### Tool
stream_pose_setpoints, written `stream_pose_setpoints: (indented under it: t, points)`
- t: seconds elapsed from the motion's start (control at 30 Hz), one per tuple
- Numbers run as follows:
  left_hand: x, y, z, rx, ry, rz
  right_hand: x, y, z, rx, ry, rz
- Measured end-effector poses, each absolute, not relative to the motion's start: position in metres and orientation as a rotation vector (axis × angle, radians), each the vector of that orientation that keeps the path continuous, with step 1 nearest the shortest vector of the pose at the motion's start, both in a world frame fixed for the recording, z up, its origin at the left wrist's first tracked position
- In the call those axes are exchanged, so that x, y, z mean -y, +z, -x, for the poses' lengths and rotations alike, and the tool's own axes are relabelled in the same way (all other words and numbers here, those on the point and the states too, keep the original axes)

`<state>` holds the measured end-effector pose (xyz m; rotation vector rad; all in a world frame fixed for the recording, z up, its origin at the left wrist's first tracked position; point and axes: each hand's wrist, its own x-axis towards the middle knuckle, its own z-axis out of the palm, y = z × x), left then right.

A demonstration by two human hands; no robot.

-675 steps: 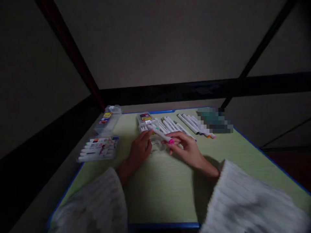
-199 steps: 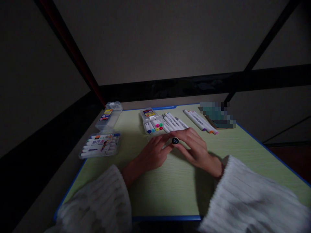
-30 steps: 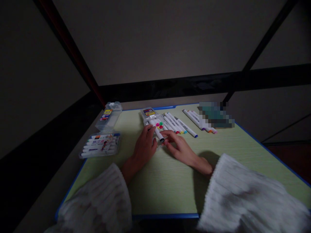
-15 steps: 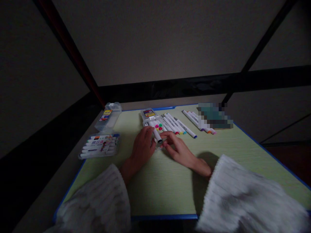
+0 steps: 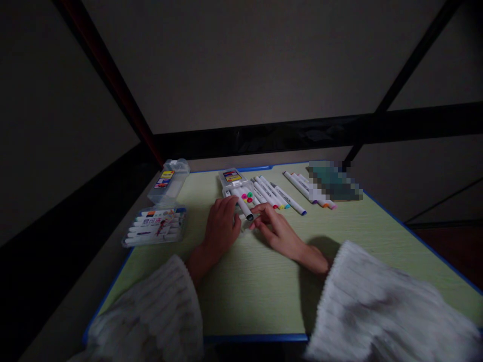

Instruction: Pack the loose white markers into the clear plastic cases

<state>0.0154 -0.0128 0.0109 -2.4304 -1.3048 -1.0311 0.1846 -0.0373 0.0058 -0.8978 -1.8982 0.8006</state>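
Note:
A white marker (image 5: 244,207) with a dark end slants toward me across a clear plastic marker case (image 5: 243,230), which holds several more markers with pink, green and red ends. The fingers of my left hand (image 5: 221,226) are closed along the marker's left side, partly hiding the case. From the right, my right hand (image 5: 277,232) has its fingers curled at the near edge of the case, with the index fingertip close to the marker's dark end. The case's labelled lid (image 5: 232,177) is tipped back behind it.
Several loose markers (image 5: 279,197) lie right of the case, and another group (image 5: 302,187) lies farther right beside a blurred green object (image 5: 335,182). At the left are a filled marker pack (image 5: 154,229) and an open clear case (image 5: 166,186). The table (image 5: 245,296) has a blue edge.
The marker's dark end has shifted very slightly right and away from me. Both hands stay in nearly the same place.

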Motion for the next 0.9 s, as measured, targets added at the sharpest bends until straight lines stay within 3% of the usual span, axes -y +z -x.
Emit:
stream_pose_setpoints:
  t: [0.9]
  points:
    - [0.0122,0.0109,-0.0156,1.430,-0.954,2.454,0.0372,0.0064,-0.1836,1.860,0.816,0.900]
